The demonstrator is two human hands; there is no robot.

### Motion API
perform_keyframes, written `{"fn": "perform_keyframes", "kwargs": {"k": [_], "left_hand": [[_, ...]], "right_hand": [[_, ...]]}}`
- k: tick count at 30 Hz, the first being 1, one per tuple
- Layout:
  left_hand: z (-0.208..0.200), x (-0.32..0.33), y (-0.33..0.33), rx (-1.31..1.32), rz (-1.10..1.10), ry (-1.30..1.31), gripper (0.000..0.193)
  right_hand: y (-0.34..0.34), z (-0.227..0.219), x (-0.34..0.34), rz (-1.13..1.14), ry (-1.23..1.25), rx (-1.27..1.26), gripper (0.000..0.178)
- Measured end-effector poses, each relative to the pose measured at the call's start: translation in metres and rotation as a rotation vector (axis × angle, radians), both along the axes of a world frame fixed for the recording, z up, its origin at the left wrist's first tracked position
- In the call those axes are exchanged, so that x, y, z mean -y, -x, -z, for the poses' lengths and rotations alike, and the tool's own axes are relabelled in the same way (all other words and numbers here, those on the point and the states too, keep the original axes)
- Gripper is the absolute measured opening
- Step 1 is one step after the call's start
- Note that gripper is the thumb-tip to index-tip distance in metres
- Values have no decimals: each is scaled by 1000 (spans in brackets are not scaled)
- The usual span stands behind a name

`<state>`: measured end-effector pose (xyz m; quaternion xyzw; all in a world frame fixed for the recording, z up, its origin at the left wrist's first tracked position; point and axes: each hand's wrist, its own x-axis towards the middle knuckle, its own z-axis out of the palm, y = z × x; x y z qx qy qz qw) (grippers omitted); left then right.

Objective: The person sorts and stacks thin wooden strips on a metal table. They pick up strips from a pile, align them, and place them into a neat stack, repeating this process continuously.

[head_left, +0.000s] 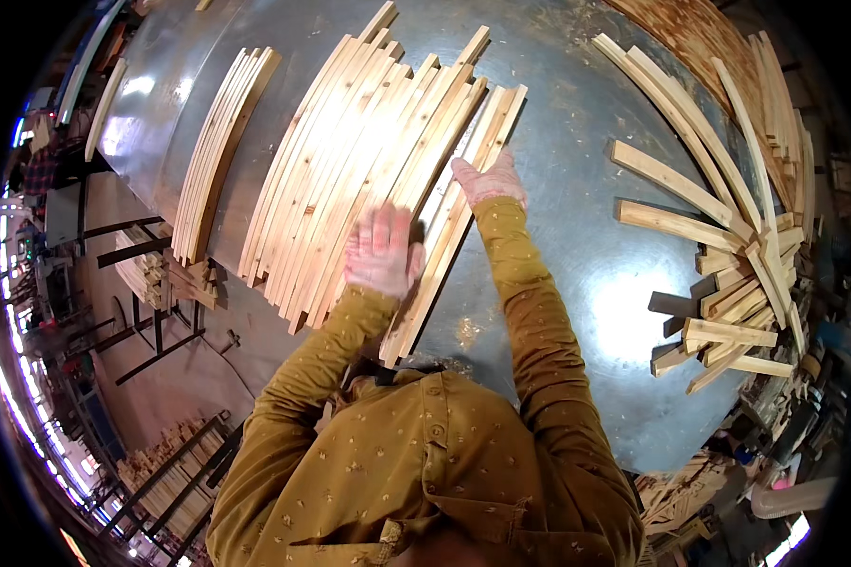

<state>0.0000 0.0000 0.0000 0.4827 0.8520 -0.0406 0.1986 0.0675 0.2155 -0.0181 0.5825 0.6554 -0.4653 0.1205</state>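
Note:
A wide row of pale wooden strips (336,156) lies side by side on a metal-topped table, their far ends uneven. My left hand (384,250) rests on the near part of this row, palm down with its fingers stretched out. Along the row's right side, across a narrow gap, runs a pair of wooden strips (444,248). My right hand (494,180) is on this pair toward its far end. Its thumb lies on the left side and its fingers bend over the right edge, partly hidden.
A smaller bundle of strips (222,156) lies to the left on the metal table (577,180). Loose wood pieces (728,283) are heaped crosswise at the right. Beyond the table's left edge stand black metal racks (156,331) with more wood. A brown board (690,47) borders the far right.

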Motion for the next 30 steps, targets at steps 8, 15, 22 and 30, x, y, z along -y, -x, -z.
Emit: {"fn": "perform_keyframes", "kwargs": {"k": [8, 15, 22, 30], "left_hand": [[38, -29, -14, -495, 440, 86, 49], [19, 23, 11, 115, 278, -478, 62], [-62, 81, 181, 352, -714, -516, 69], [32, 155, 343, -394, -455, -105, 76]], "right_hand": [[-62, 8, -27, 222, -158, 4, 103], [-49, 23, 9, 151, -415, -40, 101], [39, 23, 53, 88, -318, -82, 97], [41, 38, 78, 111, -553, -274, 75]]}}
